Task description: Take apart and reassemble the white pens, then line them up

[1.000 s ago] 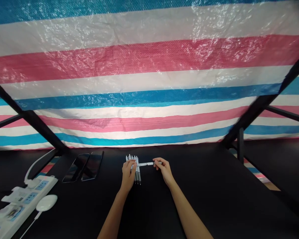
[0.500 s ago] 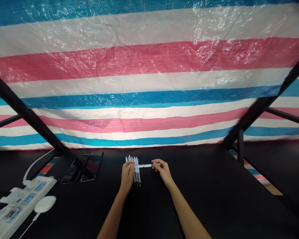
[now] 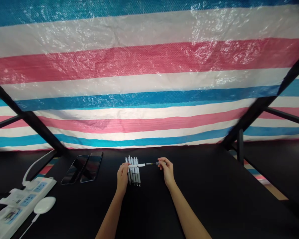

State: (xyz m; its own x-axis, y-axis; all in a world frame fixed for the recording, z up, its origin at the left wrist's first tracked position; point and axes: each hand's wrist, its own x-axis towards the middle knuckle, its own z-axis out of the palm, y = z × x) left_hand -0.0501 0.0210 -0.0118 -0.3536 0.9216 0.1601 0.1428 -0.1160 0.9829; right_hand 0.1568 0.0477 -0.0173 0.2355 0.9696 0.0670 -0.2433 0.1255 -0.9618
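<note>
Several grey-and-white pens (image 3: 135,177) lie side by side on the black table (image 3: 201,186), tips toward me. My left hand (image 3: 122,177) rests over their left side, pinching a white pen barrel (image 3: 137,165) that lies across the row. My right hand (image 3: 166,170) is to the right of the row. It pinches a slim dark and silver pen part (image 3: 151,163), held in line with the barrel. A narrow gap separates the two pieces.
Two dark smartphones (image 3: 74,169) (image 3: 91,167) lie left of the pens. At the front left are a white power strip (image 3: 27,199) with plugged-in adapters and a round white device (image 3: 45,205). A striped tarpaulin (image 3: 149,96) and black frame bars stand behind the table.
The pen held across the row has come apart into two pieces. My left hand has shifted left with the white barrel, and my right hand has moved right with the slim part.
</note>
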